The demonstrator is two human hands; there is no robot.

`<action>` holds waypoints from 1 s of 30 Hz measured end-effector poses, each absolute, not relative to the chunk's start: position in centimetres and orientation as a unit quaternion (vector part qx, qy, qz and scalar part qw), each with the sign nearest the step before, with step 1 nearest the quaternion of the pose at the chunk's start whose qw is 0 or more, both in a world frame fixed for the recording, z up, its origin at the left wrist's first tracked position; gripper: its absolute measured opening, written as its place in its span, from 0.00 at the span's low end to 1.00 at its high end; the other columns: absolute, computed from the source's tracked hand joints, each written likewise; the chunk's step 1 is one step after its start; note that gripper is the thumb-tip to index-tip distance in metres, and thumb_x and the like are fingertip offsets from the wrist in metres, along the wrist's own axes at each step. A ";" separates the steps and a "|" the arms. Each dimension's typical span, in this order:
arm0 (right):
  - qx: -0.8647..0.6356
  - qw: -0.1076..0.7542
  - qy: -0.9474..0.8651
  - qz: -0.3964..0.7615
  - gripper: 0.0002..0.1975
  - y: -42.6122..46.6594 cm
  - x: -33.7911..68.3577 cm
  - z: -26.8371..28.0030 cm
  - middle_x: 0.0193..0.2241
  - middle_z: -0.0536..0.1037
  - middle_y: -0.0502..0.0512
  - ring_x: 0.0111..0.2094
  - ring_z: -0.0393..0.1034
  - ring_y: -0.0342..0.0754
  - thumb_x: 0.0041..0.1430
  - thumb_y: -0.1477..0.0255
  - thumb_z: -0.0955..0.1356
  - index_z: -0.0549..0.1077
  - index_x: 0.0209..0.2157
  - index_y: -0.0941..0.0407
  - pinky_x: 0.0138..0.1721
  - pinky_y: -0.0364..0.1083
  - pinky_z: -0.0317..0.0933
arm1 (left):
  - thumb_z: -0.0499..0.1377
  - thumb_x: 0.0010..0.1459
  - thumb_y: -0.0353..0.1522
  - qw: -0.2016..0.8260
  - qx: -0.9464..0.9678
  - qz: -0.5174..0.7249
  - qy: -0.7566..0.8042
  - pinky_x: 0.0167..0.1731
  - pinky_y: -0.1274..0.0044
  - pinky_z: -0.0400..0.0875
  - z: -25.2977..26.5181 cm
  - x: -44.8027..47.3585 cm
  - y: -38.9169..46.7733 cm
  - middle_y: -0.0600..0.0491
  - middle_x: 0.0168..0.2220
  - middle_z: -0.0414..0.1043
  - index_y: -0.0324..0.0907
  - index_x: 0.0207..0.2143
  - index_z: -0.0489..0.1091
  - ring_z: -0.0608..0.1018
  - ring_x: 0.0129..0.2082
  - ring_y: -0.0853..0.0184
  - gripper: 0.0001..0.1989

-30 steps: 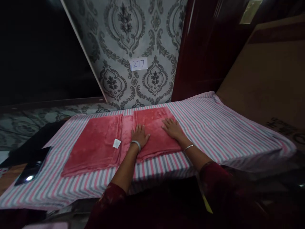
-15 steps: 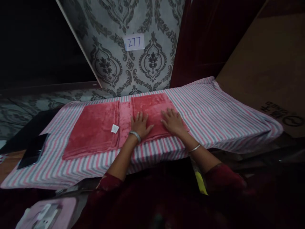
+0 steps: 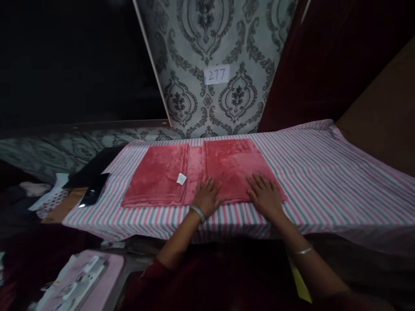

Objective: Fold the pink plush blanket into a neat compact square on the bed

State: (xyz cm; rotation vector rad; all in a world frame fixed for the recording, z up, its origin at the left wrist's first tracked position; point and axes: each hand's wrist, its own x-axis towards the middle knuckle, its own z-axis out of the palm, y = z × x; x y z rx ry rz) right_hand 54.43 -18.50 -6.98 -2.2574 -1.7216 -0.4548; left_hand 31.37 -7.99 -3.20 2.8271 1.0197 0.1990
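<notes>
A plush pinkish-red blanket (image 3: 233,160) lies with both ends folded inward, leaving a narrow lighter strip between two folded panels. On its left panel, near the inner edge, is a small white label (image 3: 181,178). My left hand (image 3: 207,198) rests flat with fingers spread on the near inner corner of the right panel. Farther right, my right hand (image 3: 265,195) presses palm-down near the right panel's near outer corner, fingers spread. Neither hand grips anything. Beneath the blanket is a striped pink, grey and white cloth (image 3: 317,181).
A dark phone (image 3: 94,190) lies at the cloth's left edge. Behind stand a large black screen (image 3: 78,65) and patterned wallpaper with a paper marked 277 (image 3: 217,74). A pink surface (image 3: 113,263) with small items sits at lower left. A brown carton (image 3: 385,103) stands at right.
Both hands have slid across the right panel toward its near edge, still flat. My view has turned left, so the scene sits farther right in the picture.
</notes>
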 end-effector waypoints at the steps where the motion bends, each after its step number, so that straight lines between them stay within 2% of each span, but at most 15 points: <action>1: -0.774 0.141 -0.594 -0.171 0.25 -18.8 54.5 -7.3 0.66 0.66 0.60 0.66 0.58 0.59 0.71 0.64 0.56 0.67 0.65 0.53 0.64 0.64 0.50 | 0.54 0.67 0.43 0.073 0.936 0.072 0.337 0.67 0.50 0.51 -3.2 30.7 -8.3 0.40 0.71 0.51 0.42 0.69 0.57 0.54 0.72 0.52 0.31; 4: -0.763 0.163 -0.595 -0.193 0.24 -19.3 54.7 -7.9 0.64 0.69 0.60 0.65 0.60 0.58 0.71 0.66 0.56 0.69 0.63 0.54 0.65 0.64 0.49 | 0.55 0.67 0.39 0.111 0.939 0.093 0.312 0.68 0.52 0.52 -3.1 28.5 -9.2 0.39 0.69 0.56 0.40 0.67 0.60 0.57 0.70 0.52 0.28; 8: -0.765 0.190 -0.590 -0.175 0.25 -19.1 54.4 -7.7 0.62 0.71 0.62 0.64 0.61 0.60 0.71 0.65 0.55 0.72 0.60 0.55 0.64 0.67 0.50 | 0.52 0.68 0.39 0.178 0.935 0.162 0.260 0.67 0.60 0.59 -2.0 24.5 -9.1 0.43 0.65 0.64 0.43 0.64 0.65 0.64 0.68 0.59 0.25; 10: -0.763 0.206 -0.592 -0.155 0.25 -18.7 54.0 -7.4 0.62 0.71 0.64 0.65 0.61 0.61 0.70 0.65 0.55 0.72 0.60 0.55 0.63 0.68 0.51 | 0.49 0.69 0.40 0.173 0.913 0.226 0.292 0.67 0.63 0.59 -1.4 21.9 -8.1 0.45 0.64 0.66 0.44 0.62 0.67 0.64 0.67 0.62 0.23; 13: -0.733 0.237 -0.627 -0.116 0.26 -17.7 52.4 -6.7 0.64 0.69 0.64 0.66 0.59 0.60 0.70 0.65 0.55 0.69 0.63 0.55 0.64 0.67 0.52 | 0.48 0.67 0.39 0.123 0.848 0.300 0.418 0.67 0.60 0.57 -0.3 17.5 -5.4 0.44 0.63 0.67 0.42 0.60 0.69 0.64 0.67 0.59 0.24; 17: -0.668 0.238 -0.703 -0.052 0.27 -15.3 48.4 -4.6 0.66 0.64 0.64 0.68 0.55 0.58 0.69 0.64 0.57 0.65 0.66 0.55 0.66 0.64 0.51 | 0.57 0.59 0.41 0.087 0.746 0.344 0.564 0.67 0.57 0.56 1.1 11.8 -1.1 0.40 0.61 0.70 0.37 0.56 0.70 0.65 0.66 0.50 0.26; 20: -0.619 0.196 -0.761 -0.004 0.28 -12.9 44.5 -2.3 0.70 0.58 0.63 0.70 0.50 0.58 0.70 0.63 0.59 0.62 0.68 0.55 0.67 0.63 0.49 | 0.63 0.57 0.44 0.130 0.654 0.414 0.619 0.64 0.60 0.62 2.2 9.0 0.7 0.41 0.56 0.73 0.38 0.53 0.72 0.70 0.61 0.50 0.26; 22: -0.589 0.176 -0.788 0.022 0.29 -11.3 42.0 -0.9 0.71 0.54 0.61 0.71 0.46 0.58 0.70 0.62 0.61 0.59 0.69 0.52 0.68 0.63 0.46 | 0.63 0.59 0.45 0.158 0.601 0.447 0.643 0.58 0.61 0.69 2.7 8.0 1.0 0.42 0.54 0.74 0.38 0.53 0.72 0.75 0.56 0.53 0.25; 24: -0.567 0.166 -0.805 0.046 0.30 -10.0 39.9 0.0 0.72 0.53 0.60 0.72 0.44 0.58 0.69 0.63 0.63 0.57 0.70 0.50 0.68 0.63 0.44 | 0.61 0.63 0.45 0.171 0.582 0.452 0.654 0.53 0.61 0.73 2.9 7.7 1.1 0.44 0.52 0.73 0.38 0.53 0.71 0.77 0.51 0.58 0.23; 26: -0.551 0.163 -0.816 0.067 0.32 -9.3 38.6 0.4 0.71 0.54 0.61 0.72 0.45 0.59 0.68 0.63 0.65 0.56 0.70 0.50 0.68 0.63 0.44 | 0.60 0.64 0.45 0.186 0.588 0.444 0.650 0.52 0.59 0.73 2.8 7.8 1.1 0.46 0.50 0.74 0.39 0.51 0.71 0.77 0.50 0.58 0.22; 29: -0.533 0.170 -0.825 0.078 0.32 -9.5 38.4 -0.1 0.70 0.56 0.61 0.71 0.47 0.59 0.67 0.61 0.66 0.58 0.70 0.50 0.68 0.63 0.45 | 0.65 0.55 0.47 0.223 0.587 0.418 0.657 0.56 0.53 0.70 2.3 8.1 1.2 0.50 0.43 0.79 0.42 0.45 0.75 0.78 0.50 0.50 0.21; 30: -0.533 0.171 -0.825 0.075 0.32 -9.7 38.7 -0.4 0.70 0.57 0.61 0.71 0.47 0.59 0.68 0.61 0.66 0.58 0.69 0.50 0.68 0.63 0.46 | 0.65 0.52 0.48 0.240 0.559 0.399 0.686 0.56 0.55 0.72 2.2 8.1 1.1 0.54 0.40 0.80 0.47 0.43 0.76 0.78 0.51 0.50 0.20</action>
